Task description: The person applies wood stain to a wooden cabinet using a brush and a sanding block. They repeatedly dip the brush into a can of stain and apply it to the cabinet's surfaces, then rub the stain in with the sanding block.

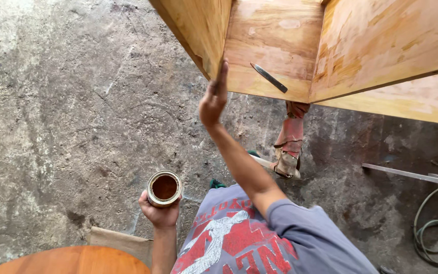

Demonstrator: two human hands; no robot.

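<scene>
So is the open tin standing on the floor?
No, the left hand holds the open tin up above the concrete floor, with brown liquid inside.

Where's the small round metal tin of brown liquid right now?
In the head view, lower left of centre, the small round metal tin sits open in the left hand, above the concrete floor, near the round wooden tabletop.

The bare concrete floor (67, 101) is leaving wide room on the left, while the wooden cabinet (280, 45) overhead, the round tabletop (72, 260) and the coiled hose (434, 238) are narrowing the rest.
</scene>
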